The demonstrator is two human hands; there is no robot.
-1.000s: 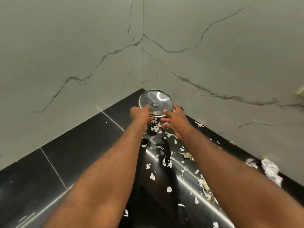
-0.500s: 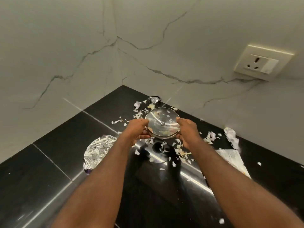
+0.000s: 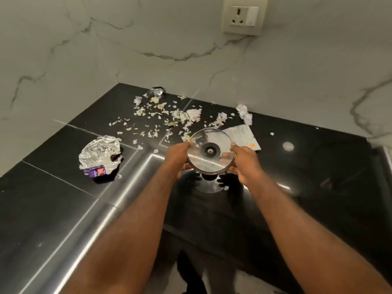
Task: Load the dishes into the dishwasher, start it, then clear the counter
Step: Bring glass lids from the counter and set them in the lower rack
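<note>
1. Glass pot lid point(image 3: 211, 152) held level above the black table point(image 3: 53, 198), clear of its surface, centre screw facing up.
2. Left hand point(image 3: 177, 158) gripping the lid's left rim, thumb on top, fingers point(image 3: 186, 167) curled under the edge.
3. Right hand point(image 3: 247, 164) gripping the right rim the same way, fingers point(image 3: 232, 170) wrapped beneath.
4. Beyond the lid, pale scraps point(image 3: 161, 117) strewn across the table toward the corner of the marble wall point(image 3: 63, 60).
5. Well to the left of the lid, a crumpled foil wrapper point(image 3: 99, 153) with purple print at its near edge.
6. Small foil wad point(image 3: 157, 91) in the far corner.
7. Crumpled paper ball point(image 3: 245, 114) near the back wall.
8. Flat white paper sheet point(image 3: 244, 136) just behind the lid, partly hidden by it.
9. Wall socket point(image 3: 244, 16) high on the wall, up and right of the lid.
</note>
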